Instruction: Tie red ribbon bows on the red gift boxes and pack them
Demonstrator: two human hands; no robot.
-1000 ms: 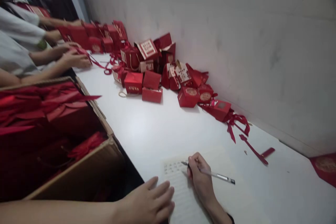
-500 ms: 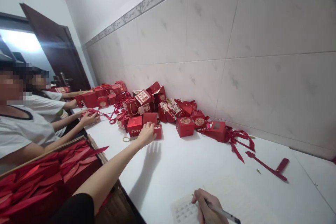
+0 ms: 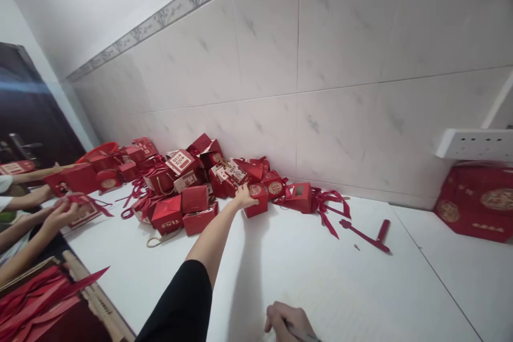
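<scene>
My left hand (image 3: 245,197) is stretched across the white table, its fingers closed round a small red gift box (image 3: 260,200) with a gold round pattern on top. That box rests on the table at the front of a heap of red gift boxes (image 3: 188,200), some with rope handles. At the bottom of the view, my right hand (image 3: 286,320) is closed on a pen (image 3: 300,333), whose writing end is hidden by the fingers. To the right of the heap lie a box with a small window (image 3: 300,197) and dark red ribbons (image 3: 331,206).
A carton (image 3: 96,299) of red boxes with ribbons stands lower left. Another person's hands (image 3: 62,214) handle a ribboned box farther left. On the right are a T-shaped red strip (image 3: 371,238), a white power socket (image 3: 476,144) and a large red box (image 3: 476,200) against the tiled wall (image 3: 340,133).
My left hand has moved right, from the boxes at the heap's front left to the gold-patterned box. The view has turned right. The pen stays in my right hand; the written paper is out of sight.
</scene>
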